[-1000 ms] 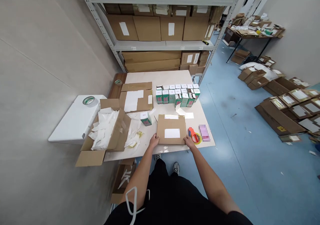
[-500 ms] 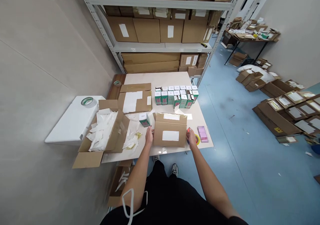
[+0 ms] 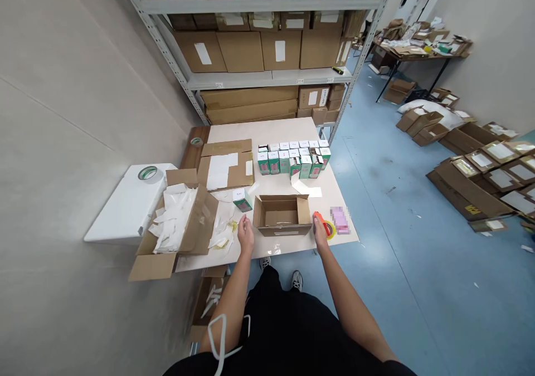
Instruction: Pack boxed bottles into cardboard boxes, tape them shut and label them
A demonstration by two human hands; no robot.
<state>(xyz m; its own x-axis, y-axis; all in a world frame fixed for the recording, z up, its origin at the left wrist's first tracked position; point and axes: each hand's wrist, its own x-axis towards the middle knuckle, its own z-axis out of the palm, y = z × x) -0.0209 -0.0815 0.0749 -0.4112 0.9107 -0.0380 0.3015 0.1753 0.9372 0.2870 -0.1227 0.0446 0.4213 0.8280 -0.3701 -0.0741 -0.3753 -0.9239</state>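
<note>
a: open cardboard box [image 3: 281, 215] standing upright near the front edge of the white table [image 3: 276, 128], flaps up, inside bare as far as seen.

b: left hand [image 3: 246, 232] just beside the box's left wall, apart from it, fingers loosely spread, holding nothing. right hand [image 3: 320, 232] just beside the box's right wall, relaxed and unclenched, gripping nothing; touching the box or not, cannot tell.

a: right of the box, close to the right hand: orange tape dispenser [image 3: 324, 223] with a yellowish roll, then a blurred pink patch [image 3: 339, 220] farther right.

b: left of the box, behind the left hand: single green carton [image 3: 242, 199] lying tilted. farther left of the box, a larger open carton [image 3: 179, 225] stuffed with white packets, hanging over the table's left edge.

a: behind the box, well apart: rows of green cartons [image 3: 292, 157] standing upright with white tops. behind and left of the box: flattened cardboard [image 3: 227, 164] with white labels.

b: far behind the box, metal shelving [image 3: 267, 78] loaded with brown cartons.
</note>
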